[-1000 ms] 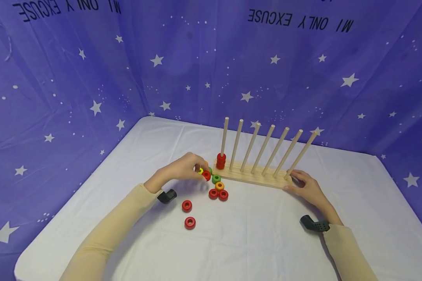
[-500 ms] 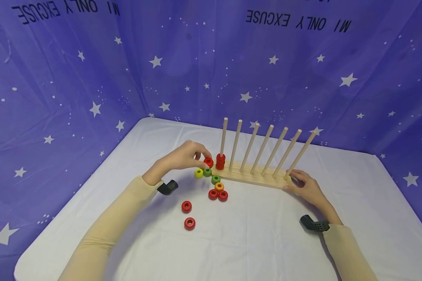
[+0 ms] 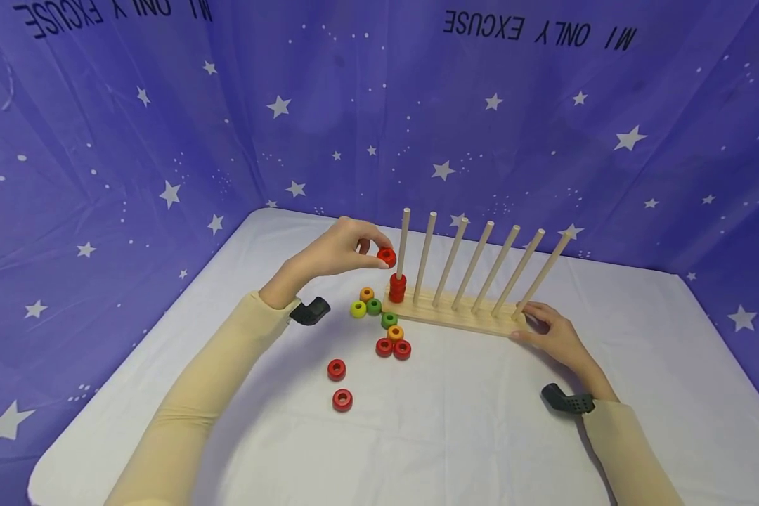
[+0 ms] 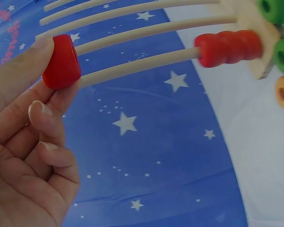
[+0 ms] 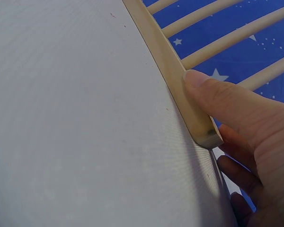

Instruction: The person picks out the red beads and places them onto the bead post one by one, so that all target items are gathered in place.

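Note:
Between thumb and fingers my left hand (image 3: 348, 247) pinches a red bead (image 4: 62, 62), held beside the upper part of the leftmost peg (image 3: 404, 242) and not on it. Three red beads (image 4: 231, 48) are stacked at the foot of that peg. The wooden base (image 3: 455, 319) carries a row of several upright pegs. At its right end my right hand (image 3: 553, 339) grips the base, the thumb (image 5: 213, 92) on the front side and the other fingers behind the end, partly hidden.
Left of the base lie a yellow bead (image 3: 358, 309), a green bead (image 3: 374, 306) and an orange bead (image 3: 367, 294). Several more beads lie in front, among them a red bead (image 3: 342, 400) nearest me. A starry blue curtain (image 3: 329, 140) stands behind the white table (image 3: 468, 429).
My left hand has lifted the red bead from among the loose beads, up and to the right toward the leftmost peg. The right hand has stayed on the base.

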Demonstrator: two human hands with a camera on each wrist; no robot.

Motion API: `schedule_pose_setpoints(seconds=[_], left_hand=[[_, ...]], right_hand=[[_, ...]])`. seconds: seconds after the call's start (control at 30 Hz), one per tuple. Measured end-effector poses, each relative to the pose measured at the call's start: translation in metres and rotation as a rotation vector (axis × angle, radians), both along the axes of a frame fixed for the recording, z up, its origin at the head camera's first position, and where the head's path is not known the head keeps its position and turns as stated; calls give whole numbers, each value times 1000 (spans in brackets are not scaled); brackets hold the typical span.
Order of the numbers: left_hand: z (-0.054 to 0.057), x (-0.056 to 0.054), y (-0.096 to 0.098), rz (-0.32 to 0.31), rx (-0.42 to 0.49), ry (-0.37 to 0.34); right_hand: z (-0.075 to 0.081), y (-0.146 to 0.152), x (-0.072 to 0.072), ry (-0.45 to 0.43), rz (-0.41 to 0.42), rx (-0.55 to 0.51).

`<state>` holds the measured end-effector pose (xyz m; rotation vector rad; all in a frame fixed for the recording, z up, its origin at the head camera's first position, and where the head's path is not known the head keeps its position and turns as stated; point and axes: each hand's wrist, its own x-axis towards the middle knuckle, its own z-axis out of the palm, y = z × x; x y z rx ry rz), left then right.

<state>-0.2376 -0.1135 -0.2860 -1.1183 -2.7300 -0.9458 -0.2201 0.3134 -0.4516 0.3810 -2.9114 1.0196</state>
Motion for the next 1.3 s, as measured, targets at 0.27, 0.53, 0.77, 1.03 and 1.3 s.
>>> schedule_pose_setpoints(seconds=[0.27,0.53,0.77,1.03,1.3], left_hand=[[22,-3,4,26,7,37],[37,-9,9,60,25,73],[47,-13,14,75,80,118],[53,-22,19,112,89,112],[52,-26,25,118,87,105]], right_hand=[[1,2,-1,-4,4,0],[1,2,-2,17,-3,6],[3,1,-2,2,-2,3],[4,1,-1,1,-3,2],[1,1,-3,3,4,-19]])
